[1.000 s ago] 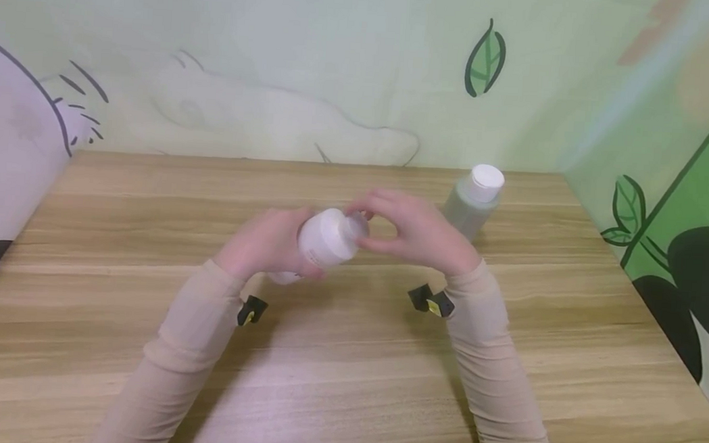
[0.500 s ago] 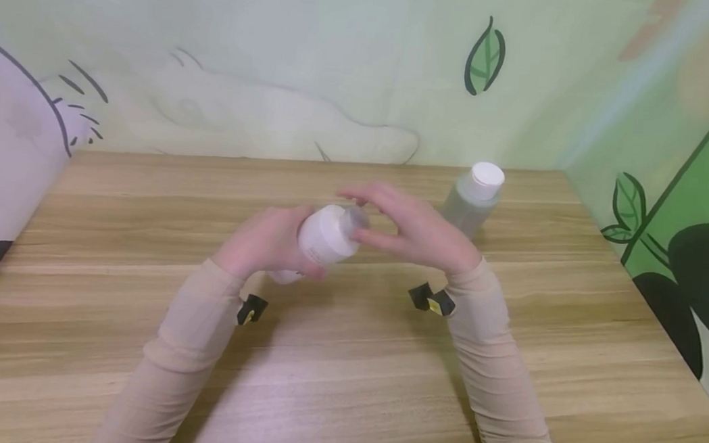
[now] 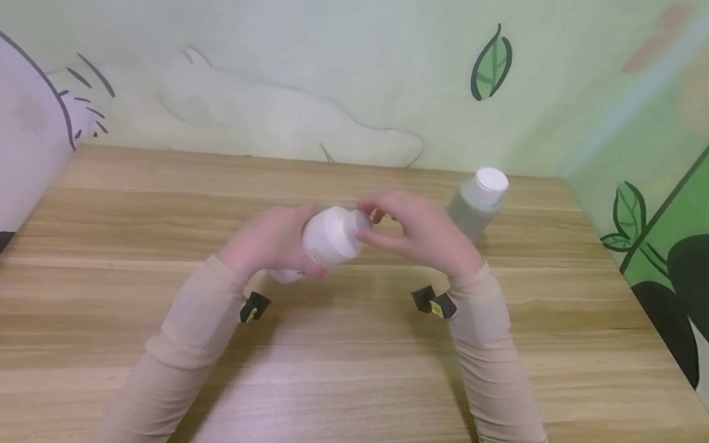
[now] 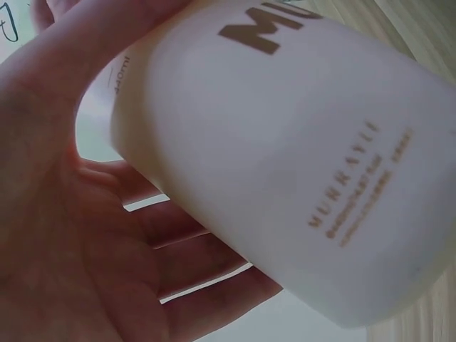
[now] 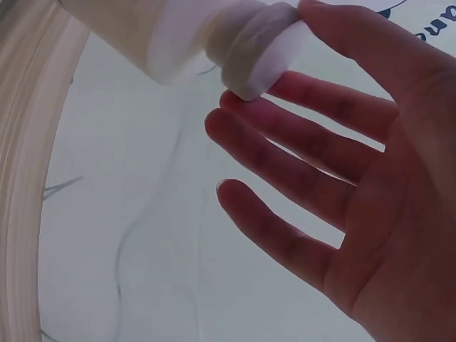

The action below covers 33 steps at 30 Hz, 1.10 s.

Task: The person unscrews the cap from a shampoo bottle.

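Note:
A white bottle [image 3: 324, 240] with brown lettering is tilted above the table, its neck end towards the right. My left hand [image 3: 268, 240] grips it round the body; the lettering shows large in the left wrist view, on the bottle's side [image 4: 285, 142]. At the neck, my right hand [image 3: 423, 232] pinches the white cap [image 5: 267, 50] between thumb and fingertips. The little finger stands away from the cap in the right wrist view. Whether the cap is loose on the neck I cannot tell.
A second bottle [image 3: 474, 208], greyish green with a white cap, stands upright behind my right hand. The wood-grain table [image 3: 332, 383] meets a painted wall [image 3: 279, 54] at its back edge.
My right fingers lifted and spread off the cap half a second ago and have closed on it again. The left hand and bottle have stayed nearly still; the view has shifted slightly.

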Each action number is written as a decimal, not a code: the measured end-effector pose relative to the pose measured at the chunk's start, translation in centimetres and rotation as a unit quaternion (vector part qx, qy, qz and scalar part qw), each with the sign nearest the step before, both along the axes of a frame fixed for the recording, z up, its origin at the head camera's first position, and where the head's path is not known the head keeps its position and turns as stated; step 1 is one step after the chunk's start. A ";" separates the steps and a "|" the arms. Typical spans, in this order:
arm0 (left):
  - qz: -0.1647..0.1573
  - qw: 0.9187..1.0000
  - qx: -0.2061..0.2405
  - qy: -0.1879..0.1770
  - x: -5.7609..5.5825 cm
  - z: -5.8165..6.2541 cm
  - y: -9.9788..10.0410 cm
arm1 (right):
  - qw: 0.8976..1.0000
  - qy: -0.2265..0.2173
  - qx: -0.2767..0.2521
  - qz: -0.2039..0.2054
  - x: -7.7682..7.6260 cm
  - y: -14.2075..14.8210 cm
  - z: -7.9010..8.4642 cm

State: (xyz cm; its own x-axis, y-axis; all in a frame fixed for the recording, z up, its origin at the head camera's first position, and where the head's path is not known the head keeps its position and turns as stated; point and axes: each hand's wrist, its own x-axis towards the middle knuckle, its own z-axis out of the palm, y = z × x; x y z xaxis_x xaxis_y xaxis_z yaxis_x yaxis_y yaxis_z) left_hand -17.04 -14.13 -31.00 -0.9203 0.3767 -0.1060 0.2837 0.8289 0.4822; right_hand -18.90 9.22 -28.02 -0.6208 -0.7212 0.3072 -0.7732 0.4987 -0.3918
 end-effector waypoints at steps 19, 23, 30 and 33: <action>0.000 1.000 0.004 -0.008 -0.1 0.1 0.3 | 0.998 -0.009 -0.012 0.068 -0.3 0.4 -0.1; 0.001 1.000 0.011 -0.013 -0.1 0.2 0.3 | 0.999 -0.052 -0.012 0.011 -0.2 0.3 0.2; 0.003 1.000 0.008 -0.016 0.0 0.1 0.3 | 0.998 -0.050 0.006 -0.047 -0.2 0.1 0.1; 0.003 1.000 0.006 -0.016 0.0 0.0 0.5 | 0.999 -0.035 0.001 -0.032 -0.2 0.1 -0.1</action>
